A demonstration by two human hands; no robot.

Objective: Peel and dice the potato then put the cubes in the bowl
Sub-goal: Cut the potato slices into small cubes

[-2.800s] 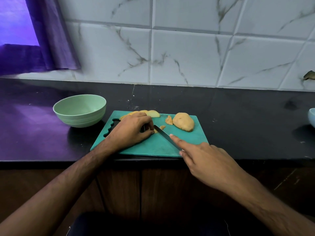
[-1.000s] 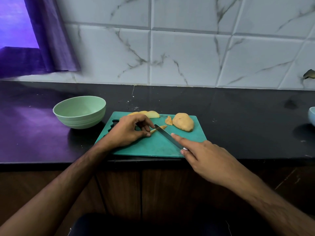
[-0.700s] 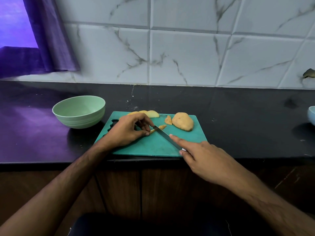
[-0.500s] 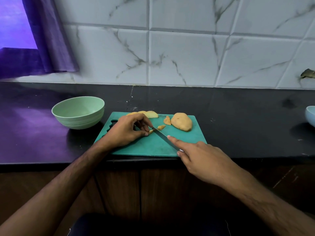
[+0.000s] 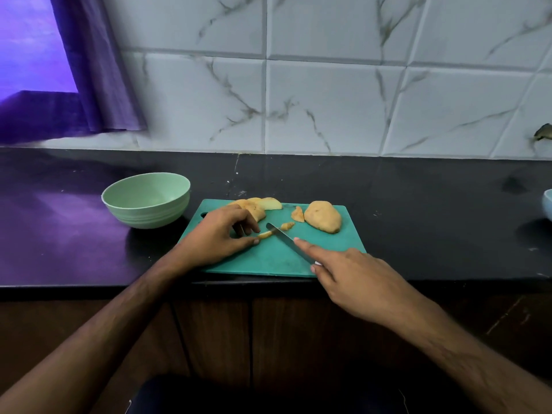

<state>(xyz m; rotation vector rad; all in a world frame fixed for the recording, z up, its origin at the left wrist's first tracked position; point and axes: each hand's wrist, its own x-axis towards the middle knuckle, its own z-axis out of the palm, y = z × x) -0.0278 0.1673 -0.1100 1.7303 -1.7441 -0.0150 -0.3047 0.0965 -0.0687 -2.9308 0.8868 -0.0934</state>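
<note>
The thin pale-yellow potato strip (image 5: 265, 234) lies on the teal plastic cutting board (image 5: 277, 258), its long axis running left to right — just off the left hand (image 5: 219, 234), whose thumb and curled fingers pinch its left end. The steel-bladed knife (image 5: 283, 234) crosses it from the near right, tip at the strip's right end. The right hand (image 5: 352, 279) grips the handle, forefinger laid straight along the blade's spine. The pale green ribbed bowl (image 5: 146, 200) stands on the bench left of the board — nearer the left hand.
</note>
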